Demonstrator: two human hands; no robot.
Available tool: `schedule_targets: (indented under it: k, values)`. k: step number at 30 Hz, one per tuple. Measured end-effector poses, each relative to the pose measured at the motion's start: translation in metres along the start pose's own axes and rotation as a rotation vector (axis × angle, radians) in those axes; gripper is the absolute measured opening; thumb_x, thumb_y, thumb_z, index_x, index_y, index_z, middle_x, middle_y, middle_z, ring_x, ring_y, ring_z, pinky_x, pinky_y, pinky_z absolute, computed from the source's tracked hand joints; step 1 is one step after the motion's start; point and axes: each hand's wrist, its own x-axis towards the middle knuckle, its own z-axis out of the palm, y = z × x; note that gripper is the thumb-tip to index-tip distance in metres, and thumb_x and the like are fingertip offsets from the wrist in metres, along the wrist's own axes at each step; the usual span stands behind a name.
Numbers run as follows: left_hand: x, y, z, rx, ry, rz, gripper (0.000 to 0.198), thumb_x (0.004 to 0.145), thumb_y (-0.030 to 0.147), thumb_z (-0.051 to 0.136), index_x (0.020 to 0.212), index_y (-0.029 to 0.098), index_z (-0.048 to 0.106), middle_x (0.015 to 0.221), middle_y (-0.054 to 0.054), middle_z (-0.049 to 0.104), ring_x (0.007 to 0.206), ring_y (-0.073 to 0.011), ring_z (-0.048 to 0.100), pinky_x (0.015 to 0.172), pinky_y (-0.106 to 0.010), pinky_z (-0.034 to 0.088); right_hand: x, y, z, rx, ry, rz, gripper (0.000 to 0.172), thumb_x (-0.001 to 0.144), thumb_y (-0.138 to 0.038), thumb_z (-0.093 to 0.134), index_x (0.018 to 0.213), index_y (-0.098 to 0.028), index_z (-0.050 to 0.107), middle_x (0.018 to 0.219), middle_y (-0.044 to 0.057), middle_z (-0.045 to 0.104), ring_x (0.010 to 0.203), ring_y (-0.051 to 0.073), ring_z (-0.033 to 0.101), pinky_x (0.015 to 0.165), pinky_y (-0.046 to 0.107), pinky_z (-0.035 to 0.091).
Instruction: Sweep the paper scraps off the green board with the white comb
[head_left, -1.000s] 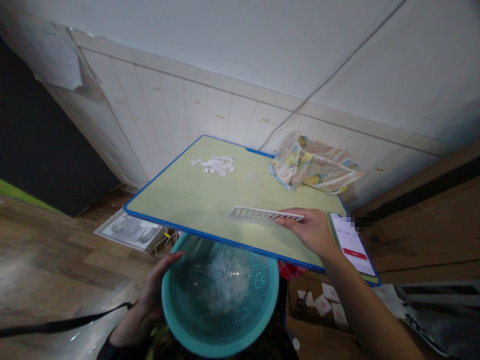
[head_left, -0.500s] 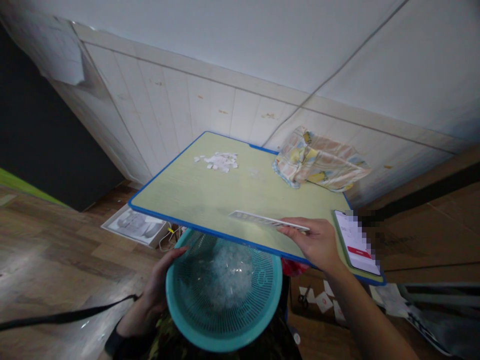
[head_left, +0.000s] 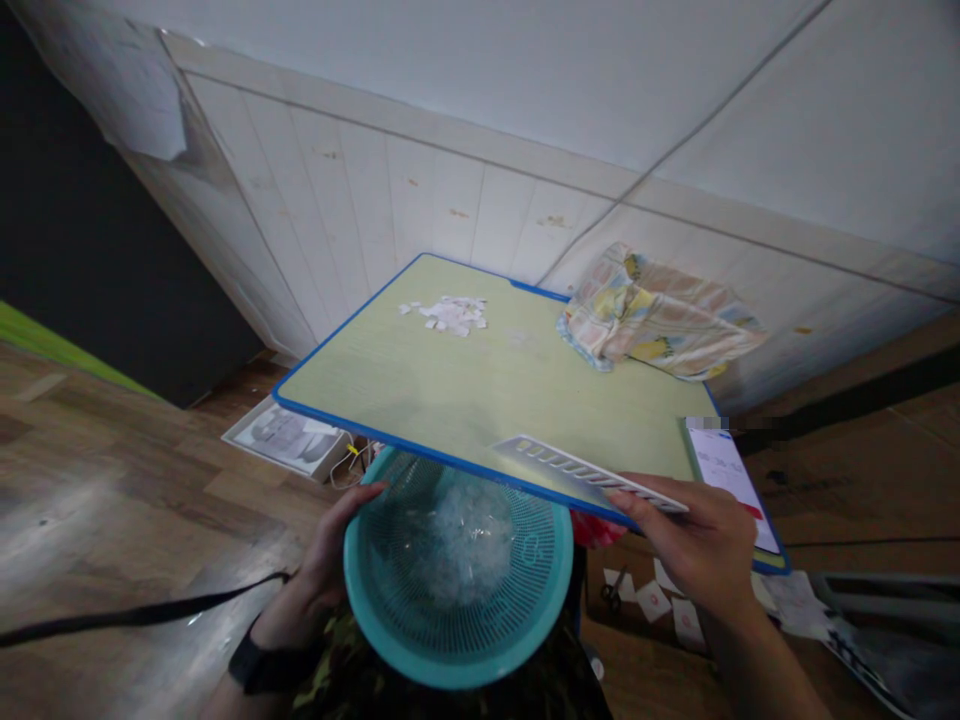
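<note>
My left hand [head_left: 339,545] grips the rim of a turquoise plastic basket [head_left: 375,640] at its left side, thumb over the edge. Inside the slotted basket lies a heap of clear, shiny, plastic-like bits [head_left: 472,545]. In my right hand [head_left: 694,540] is a flat white slotted plastic strip [head_left: 574,468], pinched by its right end and tilted over the near edge of the yellow-green table [head_left: 420,395]. A pile of small white paper pieces [head_left: 454,315] sits toward the back left of the tabletop.
A patterned cloth [head_left: 652,315] is bunched at the back right. Near the right edge lies a phone [head_left: 724,465]. Below are scissors [head_left: 613,590] among white cards, and an open white box [head_left: 289,437] on the floor. A panelled wall [head_left: 360,190] stands behind.
My right hand has moved right and toward me, with the slotted strip now tilted so that more of its face shows. The left hand still holds the basket; the view has shifted slightly.
</note>
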Motion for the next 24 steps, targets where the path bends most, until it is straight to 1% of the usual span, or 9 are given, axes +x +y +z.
schedule_targets:
  k: [2,4,7,11,13,16,19,21,24]
  values:
    - [0.000,0.000,0.001,0.045,0.033,0.010,0.023,0.083,0.013,0.063,0.064,0.012,0.075,0.054,-0.010,0.075,0.042,-0.0216,0.067,0.043,-0.029,0.056,-0.003,-0.002,0.000,-0.006,-0.003,-0.027,0.009,0.084,-0.028,0.074,0.087,-0.031,0.082,0.081,-0.002,0.080,0.062,0.020,0.075,0.056,0.028,0.059]
    - [-0.002,0.000,0.002,0.080,0.061,0.027,0.026,0.084,0.013,0.062,0.062,0.013,0.074,0.051,-0.009,0.074,0.041,-0.0205,0.066,0.041,-0.028,0.055,-0.003,-0.005,0.000,0.002,-0.010,-0.024,0.010,0.084,-0.027,0.074,0.087,-0.033,0.082,0.080,-0.002,0.080,0.061,0.020,0.075,0.056,0.028,0.059]
    - [-0.005,0.001,0.005,0.068,0.070,0.039,0.028,0.085,0.010,0.060,0.061,0.014,0.074,0.049,-0.007,0.073,0.040,-0.0185,0.065,0.040,-0.026,0.053,-0.002,-0.007,0.000,0.036,-0.025,-0.013,0.011,0.084,-0.028,0.074,0.088,-0.034,0.081,0.080,-0.002,0.080,0.061,0.021,0.075,0.056,0.030,0.060]
    - [-0.006,0.002,0.007,0.047,0.076,0.038,0.023,0.082,0.009,0.062,0.063,0.014,0.075,0.054,-0.007,0.076,0.043,-0.0202,0.068,0.044,-0.027,0.056,0.002,-0.007,0.000,0.079,-0.054,0.008,0.009,0.083,-0.031,0.075,0.088,-0.033,0.082,0.080,-0.001,0.080,0.062,0.022,0.075,0.056,0.031,0.061]
    - [-0.006,0.002,0.007,0.045,0.078,0.042,0.022,0.081,0.008,0.064,0.063,0.015,0.075,0.053,-0.007,0.075,0.042,-0.0205,0.068,0.043,-0.028,0.056,0.005,-0.006,0.001,0.074,-0.035,0.037,0.008,0.083,-0.031,0.075,0.087,-0.032,0.082,0.080,-0.001,0.080,0.062,0.022,0.075,0.055,0.030,0.061]
    - [-0.005,0.001,0.006,0.054,0.076,0.046,0.023,0.083,0.010,0.063,0.063,0.014,0.075,0.052,-0.007,0.075,0.042,-0.0202,0.067,0.044,-0.028,0.055,0.013,-0.004,0.006,0.063,-0.009,0.066,0.008,0.083,-0.030,0.075,0.087,-0.031,0.082,0.081,-0.001,0.080,0.066,0.022,0.076,0.059,0.029,0.062]
    - [-0.006,0.001,0.005,0.078,0.079,0.034,0.025,0.085,0.013,0.061,0.063,0.014,0.075,0.053,-0.008,0.075,0.042,-0.0205,0.066,0.045,-0.029,0.056,0.019,-0.004,0.015,0.092,-0.040,0.052,0.008,0.083,-0.028,0.075,0.086,-0.030,0.082,0.082,-0.001,0.080,0.069,0.022,0.077,0.063,0.029,0.062]
    - [-0.006,0.001,0.005,0.063,0.074,0.028,0.021,0.083,0.013,0.063,0.066,0.015,0.076,0.053,-0.007,0.075,0.043,-0.0215,0.067,0.046,-0.031,0.056,0.021,-0.005,0.018,0.110,-0.061,0.031,0.008,0.082,-0.028,0.075,0.086,-0.029,0.082,0.082,0.000,0.080,0.068,0.022,0.077,0.062,0.028,0.062]
    - [-0.005,0.003,0.003,0.021,0.061,0.009,0.013,0.080,0.014,0.067,0.076,0.018,0.078,0.056,-0.006,0.076,0.046,-0.0241,0.070,0.050,-0.033,0.058,0.022,-0.010,0.018,0.122,-0.084,0.004,0.008,0.082,-0.027,0.076,0.085,-0.028,0.082,0.080,0.000,0.080,0.065,0.021,0.077,0.059,0.026,0.061]
